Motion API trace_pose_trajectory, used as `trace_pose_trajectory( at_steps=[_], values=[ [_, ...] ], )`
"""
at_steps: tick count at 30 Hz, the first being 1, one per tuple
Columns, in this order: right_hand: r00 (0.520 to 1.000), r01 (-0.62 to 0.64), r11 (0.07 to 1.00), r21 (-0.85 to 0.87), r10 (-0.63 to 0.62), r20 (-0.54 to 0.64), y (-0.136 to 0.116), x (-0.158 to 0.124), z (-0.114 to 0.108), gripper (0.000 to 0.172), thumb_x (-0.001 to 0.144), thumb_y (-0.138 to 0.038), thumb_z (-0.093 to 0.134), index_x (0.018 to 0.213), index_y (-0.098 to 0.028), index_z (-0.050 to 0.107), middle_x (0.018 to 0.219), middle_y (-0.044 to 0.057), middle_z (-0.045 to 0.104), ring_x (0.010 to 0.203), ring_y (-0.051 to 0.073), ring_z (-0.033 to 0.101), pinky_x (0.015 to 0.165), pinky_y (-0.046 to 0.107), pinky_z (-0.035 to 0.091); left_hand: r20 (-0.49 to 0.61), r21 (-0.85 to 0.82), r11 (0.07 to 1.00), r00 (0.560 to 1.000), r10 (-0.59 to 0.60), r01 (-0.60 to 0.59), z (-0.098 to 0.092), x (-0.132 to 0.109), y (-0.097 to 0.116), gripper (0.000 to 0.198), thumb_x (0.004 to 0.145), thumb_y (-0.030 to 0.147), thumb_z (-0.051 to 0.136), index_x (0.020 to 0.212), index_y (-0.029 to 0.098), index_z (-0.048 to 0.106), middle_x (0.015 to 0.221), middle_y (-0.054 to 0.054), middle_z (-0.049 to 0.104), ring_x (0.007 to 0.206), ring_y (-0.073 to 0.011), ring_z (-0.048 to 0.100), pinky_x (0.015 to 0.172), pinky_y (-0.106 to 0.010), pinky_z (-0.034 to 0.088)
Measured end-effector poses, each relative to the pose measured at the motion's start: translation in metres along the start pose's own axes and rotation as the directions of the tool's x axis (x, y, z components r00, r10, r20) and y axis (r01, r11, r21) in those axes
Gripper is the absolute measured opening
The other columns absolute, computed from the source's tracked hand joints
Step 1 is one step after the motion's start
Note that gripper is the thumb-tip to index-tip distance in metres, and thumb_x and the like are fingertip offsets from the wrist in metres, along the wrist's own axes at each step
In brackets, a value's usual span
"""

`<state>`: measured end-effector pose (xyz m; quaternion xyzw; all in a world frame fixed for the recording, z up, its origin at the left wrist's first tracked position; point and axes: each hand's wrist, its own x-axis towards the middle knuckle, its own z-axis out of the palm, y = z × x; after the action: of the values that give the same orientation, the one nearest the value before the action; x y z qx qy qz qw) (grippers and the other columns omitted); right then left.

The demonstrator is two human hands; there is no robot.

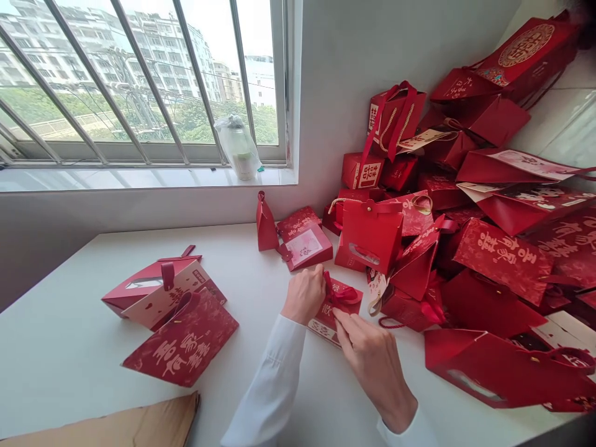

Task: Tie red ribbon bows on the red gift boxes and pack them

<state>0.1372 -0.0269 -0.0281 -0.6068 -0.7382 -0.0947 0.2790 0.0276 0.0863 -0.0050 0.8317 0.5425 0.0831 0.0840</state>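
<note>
A red gift box (350, 300) with gold characters and a cream lower panel lies on the white table between my hands. Across it runs a red ribbon (343, 295) looped into a bow. My left hand (305, 294) is closed at the bow's left side, its fingertips pinching the ribbon. From the lower right, my right hand (370, 352) reaches in with fingers bent and closed on the ribbon at the knot. The fingers partly cover the knot and the middle of the box.
Many red gift boxes (503, 254) are heaped along the right side. Several stand on the left of the table (51, 329), one being a red box with gold lettering (186, 338). A cardboard piece (149, 425) lies at the front left. A bagged jar (241, 152) stands on the windowsill.
</note>
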Motion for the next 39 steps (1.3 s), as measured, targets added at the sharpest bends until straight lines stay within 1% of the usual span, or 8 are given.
trace_pose_trajectory(
  at_steps=[4, 8, 10, 13, 17, 20, 29, 39],
  values=[
    [1.0, -0.002, 0.99, 0.144, 0.001, 0.006, 0.002, -0.001, -0.013, 0.028, 0.095, -0.031, 0.044, 0.112, -0.019, 0.064, 0.069, 0.002, 0.063, 0.059, 0.014, 0.058, 0.052, 0.025, 0.035, -0.016, -0.005, 1.0, 0.999, 0.03, -0.03, 0.002, 0.0, -0.001, 0.026, 0.095, 0.024, 0.026, 0.088, 0.019, 0.05, 0.073, -0.007, 0.065, 0.066, -0.0206, 0.064, 0.053, -0.027, 0.031],
    [0.948, -0.233, 0.902, 0.363, 0.294, -0.123, 0.018, 0.009, -0.021, 0.025, 0.093, -0.036, 0.047, 0.104, -0.02, 0.064, 0.08, 0.003, 0.065, 0.061, 0.013, 0.057, 0.057, 0.023, 0.043, -0.025, -0.007, 0.999, 0.998, 0.053, -0.053, 0.002, 0.0, -0.002, 0.028, 0.096, 0.026, 0.025, 0.086, 0.02, 0.05, 0.071, -0.006, 0.065, 0.064, -0.0213, 0.063, 0.051, -0.027, 0.028],
    [0.915, -0.341, 0.835, 0.431, 0.4, -0.051, 0.031, 0.017, -0.018, 0.03, 0.088, -0.04, 0.053, 0.108, -0.019, 0.06, 0.082, 0.003, 0.063, 0.062, 0.013, 0.056, 0.055, 0.023, 0.045, -0.032, -0.007, 0.998, 0.998, 0.059, -0.059, 0.002, 0.0, -0.002, 0.028, 0.096, 0.025, 0.025, 0.085, 0.019, 0.05, 0.071, -0.006, 0.064, 0.063, -0.0214, 0.063, 0.051, -0.027, 0.027],
    [0.928, -0.361, 0.782, 0.509, 0.357, 0.108, 0.047, 0.027, -0.008, 0.039, 0.081, -0.042, 0.062, 0.112, -0.019, 0.06, 0.089, 0.005, 0.063, 0.069, 0.015, 0.057, 0.058, 0.024, 0.047, -0.042, -0.006, 0.998, 0.997, 0.067, -0.067, 0.002, 0.0, -0.002, 0.028, 0.096, 0.026, 0.025, 0.085, 0.019, 0.049, 0.068, -0.006, 0.063, 0.061, -0.0213, 0.062, 0.05, -0.027, 0.025],
    [0.89, -0.449, 0.661, 0.601, 0.392, 0.233, 0.05, 0.03, 0.003, 0.027, 0.081, -0.043, 0.059, 0.089, -0.019, 0.067, 0.079, 0.003, 0.066, 0.067, 0.016, 0.056, 0.062, 0.027, 0.045, -0.055, -0.006, 0.997, 0.995, 0.081, -0.081, 0.005, 0.0, -0.002, 0.028, 0.096, 0.026, 0.025, 0.085, 0.019, 0.049, 0.066, -0.006, 0.062, 0.059, -0.0207, 0.061, 0.049, -0.027, 0.023],
    [0.842, -0.515, 0.585, 0.626, 0.482, 0.242, 0.045, 0.029, 0.005, 0.028, 0.08, -0.045, 0.058, 0.074, -0.018, 0.063, 0.071, 0.002, 0.065, 0.065, 0.017, 0.057, 0.064, 0.027, 0.044, -0.062, -0.011, 0.995, 0.993, 0.097, -0.097, 0.008, 0.001, -0.003, 0.026, 0.096, 0.024, 0.026, 0.083, 0.02, 0.048, 0.064, -0.004, 0.06, 0.056, -0.0194, 0.058, 0.049, -0.027, 0.021],
    [0.794, -0.598, 0.678, 0.427, 0.575, 0.198, 0.039, 0.033, 0.004, 0.022, 0.074, -0.035, 0.055, 0.059, -0.02, 0.052, 0.053, -0.004, 0.055, 0.053, 0.013, 0.049, 0.057, 0.024, 0.036, -0.095, -0.047, 0.985, 0.982, 0.163, -0.168, 0.015, 0.004, -0.006, 0.022, 0.095, 0.021, 0.027, 0.084, 0.02, 0.046, 0.057, -0.001, 0.054, 0.05, -0.0178, 0.052, 0.049, -0.027, 0.018],
    [0.809, -0.588, 0.755, 0.289, 0.552, 0.205, 0.037, 0.032, 0.001, 0.017, 0.072, -0.031, 0.049, 0.059, -0.022, 0.048, 0.048, -0.005, 0.046, 0.048, 0.012, 0.041, 0.051, 0.023, 0.032, -0.108, -0.114, 0.966, 0.97, 0.22, -0.232, 0.015, 0.005, -0.007, 0.026, 0.096, 0.026, 0.028, 0.078, 0.021, 0.047, 0.054, 0.001, 0.049, 0.049, -0.0161, 0.048, 0.049, -0.027, 0.019]
  ],
)
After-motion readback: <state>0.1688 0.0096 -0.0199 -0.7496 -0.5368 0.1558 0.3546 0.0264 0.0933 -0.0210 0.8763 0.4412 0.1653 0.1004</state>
